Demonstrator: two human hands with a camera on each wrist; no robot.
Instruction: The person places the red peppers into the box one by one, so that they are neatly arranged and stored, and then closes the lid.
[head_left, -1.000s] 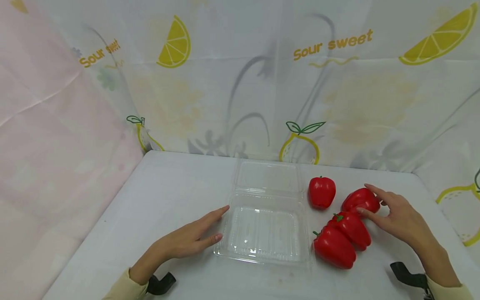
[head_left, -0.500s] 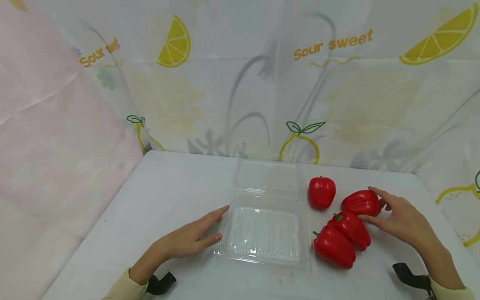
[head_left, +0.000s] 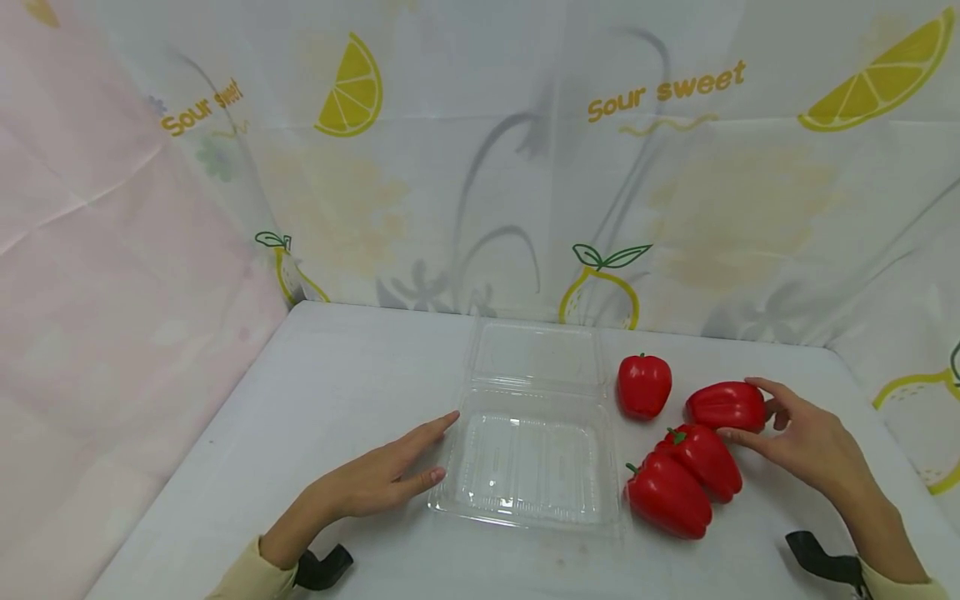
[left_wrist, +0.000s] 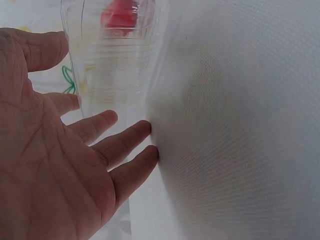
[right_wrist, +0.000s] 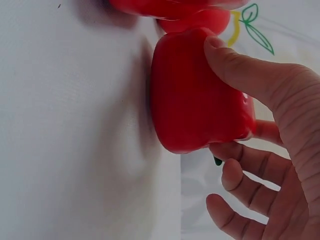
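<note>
A clear plastic clamshell box (head_left: 525,467) lies with its lid folded back on the white table. At its left edge is my left hand (head_left: 367,479), fingers extended; in the left wrist view the thumb and fingertips are by the box wall (left_wrist: 75,60). My right hand (head_left: 810,437) pinches a red bell pepper (head_left: 726,406) lying on its side. In the right wrist view the thumb is on one side of this pepper (right_wrist: 197,95) and fingers are on the other, the lower fingers loose.
Two more red bell peppers (head_left: 667,496) lie touching each other, right of the box and in front of the held one. Another pepper (head_left: 643,386) stands upright near the lid's right side. Lemon-printed cloth (head_left: 465,167) hangs behind the table (head_left: 337,358).
The pepper at my right hand has turned and shifted slightly to the right, and that hand moved slightly right and down with it. My left hand and the box have stayed put.
</note>
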